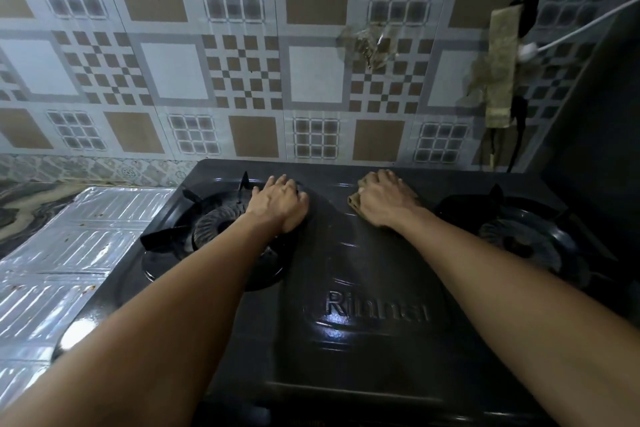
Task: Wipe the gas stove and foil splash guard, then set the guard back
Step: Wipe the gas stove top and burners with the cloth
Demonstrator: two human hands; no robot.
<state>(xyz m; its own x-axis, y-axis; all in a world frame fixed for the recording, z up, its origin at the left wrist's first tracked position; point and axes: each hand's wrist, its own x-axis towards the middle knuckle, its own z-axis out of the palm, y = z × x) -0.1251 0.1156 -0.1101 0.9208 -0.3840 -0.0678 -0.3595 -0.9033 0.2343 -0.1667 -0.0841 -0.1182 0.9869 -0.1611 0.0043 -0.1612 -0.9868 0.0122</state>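
Your right hand [384, 199] presses a small tan cloth [355, 202] flat on the stove [346, 253], at its rear edge, midway between the two burners. The fingers are curled down over the cloth, pinning it under the palm, so only a corner shows on the side toward the left burner [214, 232]. That grip looks meant for scrubbing: weight comes down through a straight arm rather than from the fingertips.

Your left hand [280, 201] rests on the stove too, just beside the left burner's pan support, fingers spread and loosely bent, holding nothing. It seems to be there to brace you and keep the stove from sliding while the other hand rubs.

The guard [69, 253] lies flat on the counter to the left of the stove, touching or just beside its left edge, ribbed foil face up with brown specks on it. Laid down like that it leaves the stove's rear edge and the wall [242, 62] behind it open to reach. It looks unwiped, and it is not yet stood back up.

The stove's front centre is shiny, perhaps damp. The right burner [519, 236] sits in shadow, and I cannot tell its condition.
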